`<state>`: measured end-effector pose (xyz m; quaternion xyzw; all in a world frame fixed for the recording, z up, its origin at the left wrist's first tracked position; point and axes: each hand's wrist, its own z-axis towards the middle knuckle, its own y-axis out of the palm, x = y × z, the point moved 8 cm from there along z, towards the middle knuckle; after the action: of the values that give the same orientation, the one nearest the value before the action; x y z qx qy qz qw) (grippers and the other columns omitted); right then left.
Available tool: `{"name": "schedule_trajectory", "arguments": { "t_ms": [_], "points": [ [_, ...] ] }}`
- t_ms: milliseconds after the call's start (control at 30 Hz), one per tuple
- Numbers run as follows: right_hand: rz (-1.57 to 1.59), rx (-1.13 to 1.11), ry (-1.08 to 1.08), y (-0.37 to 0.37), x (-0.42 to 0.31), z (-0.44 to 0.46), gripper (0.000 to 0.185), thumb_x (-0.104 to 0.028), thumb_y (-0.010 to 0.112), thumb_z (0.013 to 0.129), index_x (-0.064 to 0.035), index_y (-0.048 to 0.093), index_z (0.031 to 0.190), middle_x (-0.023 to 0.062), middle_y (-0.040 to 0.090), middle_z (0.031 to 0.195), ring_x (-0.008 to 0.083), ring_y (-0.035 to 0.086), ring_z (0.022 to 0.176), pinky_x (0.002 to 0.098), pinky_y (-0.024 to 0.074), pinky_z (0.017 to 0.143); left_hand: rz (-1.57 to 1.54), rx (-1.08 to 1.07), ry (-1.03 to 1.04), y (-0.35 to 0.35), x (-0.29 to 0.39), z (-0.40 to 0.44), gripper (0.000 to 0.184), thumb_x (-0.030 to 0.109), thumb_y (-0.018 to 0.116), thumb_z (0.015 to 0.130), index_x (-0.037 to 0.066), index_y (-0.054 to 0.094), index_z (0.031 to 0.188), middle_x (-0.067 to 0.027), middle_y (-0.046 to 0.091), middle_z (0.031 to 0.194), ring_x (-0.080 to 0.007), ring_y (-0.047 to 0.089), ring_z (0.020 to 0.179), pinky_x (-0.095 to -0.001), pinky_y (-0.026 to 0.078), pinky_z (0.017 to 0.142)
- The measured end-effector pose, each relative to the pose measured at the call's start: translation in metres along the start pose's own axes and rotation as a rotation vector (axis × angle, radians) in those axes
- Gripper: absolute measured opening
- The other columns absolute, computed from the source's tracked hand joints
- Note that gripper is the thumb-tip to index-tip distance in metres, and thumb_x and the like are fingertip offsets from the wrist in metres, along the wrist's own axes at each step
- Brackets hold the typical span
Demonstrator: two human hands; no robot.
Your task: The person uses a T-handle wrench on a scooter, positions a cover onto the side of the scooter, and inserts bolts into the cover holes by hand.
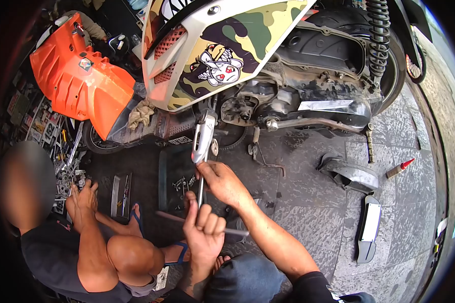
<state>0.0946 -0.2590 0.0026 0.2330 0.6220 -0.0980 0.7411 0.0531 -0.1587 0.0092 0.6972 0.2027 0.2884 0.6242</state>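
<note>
Steel T-handle wrench (201,191) was observed extending from the silver folding footpeg (203,144) of a camouflage-panelled scooter (260,38) toward the person, whose left hand (204,230) was closed in a fist around its crossbar. Right hand (220,183) pinched the upper shaft at the footpeg's near end. Left of both, a co-worker's hand (87,196) was noted near a narrow tool tray (115,191).

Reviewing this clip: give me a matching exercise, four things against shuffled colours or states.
1. T-handle tool
2. Sandals
3. Panel at upper left
4. Bottle on the paving

A. orange
B. red-tipped
C. gripped in the wearer's left hand
D. blue

Pairs: 1-C, 2-D, 3-A, 4-B
</note>
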Motion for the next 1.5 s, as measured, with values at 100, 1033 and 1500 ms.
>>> {"name": "schedule_trajectory", "arguments": {
  "t_ms": [100,1033,1500],
  "points": [
    [-0.100,-0.013,0.121,-0.004,-0.001,-0.010,0.050,-0.045,0.047,0.094,-0.0008,0.059,0.073,0.0038,0.048,0.057,0.0121,0.047,0.057,0.0319,0.0387,0.055,1.588,-0.096,0.112,0.016,0.014,0.002,0.014,0.011,0.046,0.097,0.009,0.060,0.096,-0.0002,0.039,0.053,-0.0096,0.035,0.039,-0.0271,0.030,0.042],
    [-0.072,0.017,-0.152,-0.008,-0.006,-0.002,0.053,-0.041,0.041,0.097,0.0006,0.064,0.072,0.0185,0.060,0.065,0.0286,0.061,0.067,0.0404,0.0463,0.068,2.182,-0.473,0.217,0.040,0.010,0.002,0.020,0.000,0.046,0.086,0.006,0.062,0.076,-0.0017,0.044,0.052,-0.0117,0.037,0.039,-0.0240,0.030,0.038],
    [-0.145,0.065,0.008,-0.005,-0.001,0.001,0.051,-0.040,0.040,0.096,0.0018,0.059,0.073,0.0187,0.058,0.063,0.0306,0.060,0.064,0.0404,0.0450,0.066,-0.029,0.048,-0.369,-0.045,-0.008,-0.025,0.069,0.053,0.054,0.088,0.000,0.041,0.130,-0.0100,0.057,0.118,-0.0262,0.050,0.115,-0.0373,0.037,0.099]
  ]
}}
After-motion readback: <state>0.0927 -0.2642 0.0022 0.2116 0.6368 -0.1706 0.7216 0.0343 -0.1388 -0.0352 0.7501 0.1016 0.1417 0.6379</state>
